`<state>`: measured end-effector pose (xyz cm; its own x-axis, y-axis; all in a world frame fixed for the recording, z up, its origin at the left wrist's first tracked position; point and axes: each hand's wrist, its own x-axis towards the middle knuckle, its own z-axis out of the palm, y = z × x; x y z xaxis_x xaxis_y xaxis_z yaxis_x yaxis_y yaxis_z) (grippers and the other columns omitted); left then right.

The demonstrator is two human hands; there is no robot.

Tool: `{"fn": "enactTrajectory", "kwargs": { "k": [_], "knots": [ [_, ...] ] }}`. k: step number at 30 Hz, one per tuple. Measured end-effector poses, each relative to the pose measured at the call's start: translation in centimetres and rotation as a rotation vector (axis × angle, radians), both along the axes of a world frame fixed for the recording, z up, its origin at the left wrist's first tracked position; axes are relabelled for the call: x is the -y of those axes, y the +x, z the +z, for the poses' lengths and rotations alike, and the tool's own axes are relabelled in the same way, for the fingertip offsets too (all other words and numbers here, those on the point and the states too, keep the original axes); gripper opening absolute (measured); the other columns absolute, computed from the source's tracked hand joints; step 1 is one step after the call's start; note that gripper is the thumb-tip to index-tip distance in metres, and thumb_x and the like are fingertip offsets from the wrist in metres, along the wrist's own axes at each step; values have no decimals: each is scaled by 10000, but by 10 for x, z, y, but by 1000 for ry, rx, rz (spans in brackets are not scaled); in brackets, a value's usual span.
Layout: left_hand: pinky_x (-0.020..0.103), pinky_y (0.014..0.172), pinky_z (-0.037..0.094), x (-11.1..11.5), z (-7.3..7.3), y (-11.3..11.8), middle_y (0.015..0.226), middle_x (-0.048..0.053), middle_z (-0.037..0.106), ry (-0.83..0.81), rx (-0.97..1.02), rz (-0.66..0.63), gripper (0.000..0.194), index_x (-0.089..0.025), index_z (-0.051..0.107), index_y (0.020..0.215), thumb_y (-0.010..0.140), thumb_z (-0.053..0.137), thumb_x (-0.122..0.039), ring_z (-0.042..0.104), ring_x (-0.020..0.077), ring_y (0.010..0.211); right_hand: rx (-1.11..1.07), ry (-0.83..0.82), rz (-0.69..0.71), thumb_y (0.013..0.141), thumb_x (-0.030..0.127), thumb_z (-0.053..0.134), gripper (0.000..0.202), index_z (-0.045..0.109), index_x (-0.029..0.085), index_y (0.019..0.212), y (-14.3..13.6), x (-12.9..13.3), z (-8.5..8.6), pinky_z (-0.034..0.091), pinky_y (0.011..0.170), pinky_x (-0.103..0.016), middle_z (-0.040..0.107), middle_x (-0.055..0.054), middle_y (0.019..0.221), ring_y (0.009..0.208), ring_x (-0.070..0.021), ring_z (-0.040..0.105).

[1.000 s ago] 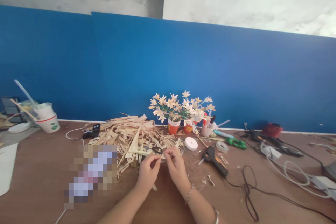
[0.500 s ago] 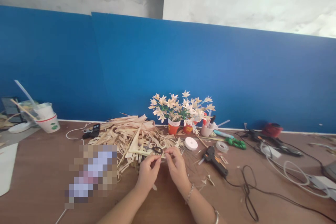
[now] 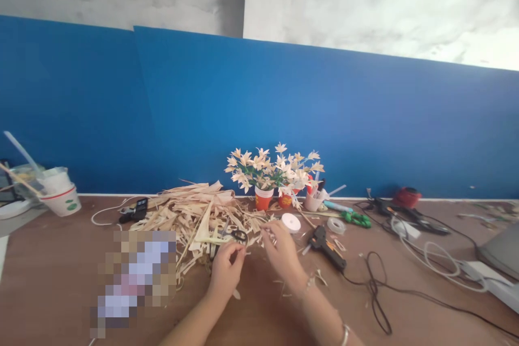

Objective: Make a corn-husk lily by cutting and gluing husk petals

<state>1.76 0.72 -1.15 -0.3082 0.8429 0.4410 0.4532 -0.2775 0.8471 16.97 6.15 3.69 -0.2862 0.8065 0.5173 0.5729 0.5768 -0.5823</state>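
My left hand (image 3: 227, 266) is closed in a pinch in front of the husk pile, and what its fingertips hold is too small to make out. To its right, my right hand (image 3: 280, 253) reaches forward with its fingers partly spread, apart from the left one; nothing shows in it. Dry, pale husk strips (image 3: 198, 211) are heaped behind my left hand. Black-handled scissors (image 3: 239, 235) rest at the pile's edge. Pale husk flowers (image 3: 263, 165) stand in a red cup (image 3: 263, 200) behind the hands. A white ribbon roll (image 3: 291, 222) lies beyond my right hand.
A black glue gun (image 3: 327, 248) with its cord lies right of my right hand. Further right are green wire (image 3: 356, 219), a tape roll (image 3: 336, 225) and white cables (image 3: 436, 265). White cups (image 3: 62, 200) stand far left, and a blue partition (image 3: 259, 97) rises behind the table.
My hands, fingertips together before, are now apart; the right one has opened and moved rightward. The whole view has shifted slightly, with objects appearing further left.
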Motion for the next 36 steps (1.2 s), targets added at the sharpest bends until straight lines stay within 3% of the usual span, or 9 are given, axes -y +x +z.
{"fn": "enactTrajectory", "kwargs": {
  "k": [4,7,9,16,21,27,30,33,36],
  "knots": [
    [323,709,459,-2,0,0,741,52,654,-34,58,0,200,-185,659,684,765,529,-314,595,210,751,572,-240,-371,793,141,428,203,611,147,708,51,-16,20,439,697,-346,637,-124,771,785,-247,604],
    [309,692,457,-3,1,0,743,53,653,-65,110,-21,234,-177,656,694,766,523,-356,590,205,735,766,-336,-623,768,139,471,180,602,106,888,85,-21,19,435,722,-389,618,-190,938,935,-319,584],
    [294,670,454,-3,2,1,730,48,652,-95,154,-39,261,-172,652,698,766,518,-385,584,197,708,798,-372,-720,770,128,460,233,568,86,972,99,-21,11,432,746,-400,597,-207,979,977,-328,573],
    [269,690,438,2,9,4,695,28,650,-237,383,-147,327,-164,647,703,732,549,-475,582,188,714,737,-452,-744,779,150,419,272,529,80,1017,118,-28,-15,436,758,-419,556,-197,988,957,-328,592],
    [293,768,436,2,12,6,714,39,663,-263,555,-153,362,-159,657,692,656,627,-518,591,204,766,660,-410,-705,799,211,417,299,503,92,1060,127,-31,-18,449,721,-386,555,-164,961,903,-309,609],
    [269,725,437,1,12,5,702,29,648,-296,604,-150,388,-158,664,696,620,656,-538,572,181,721,517,-369,-770,832,256,384,330,515,149,1115,133,-30,-21,444,686,-357,535,-128,977,795,-256,617],
    [255,703,433,1,12,4,682,18,636,-287,589,-139,390,-163,662,684,617,657,-548,560,166,697,331,-208,-623,804,275,432,269,565,171,1014,126,-22,-14,443,722,-326,522,-103,997,825,-226,585],
    [249,681,434,0,11,3,672,9,624,-276,561,-138,390,-170,651,680,637,639,-557,553,156,677,151,10,-231,764,235,461,198,575,186,920,104,-8,-2,438,778,-302,531,-89,1003,889,-210,550],
    [249,668,435,0,10,2,677,11,617,-275,530,-139,390,-170,645,701,668,613,-558,550,153,672,151,17,101,724,181,483,162,573,200,857,72,9,5,449,725,-285,561,-72,898,818,-197,547]
  ]
}}
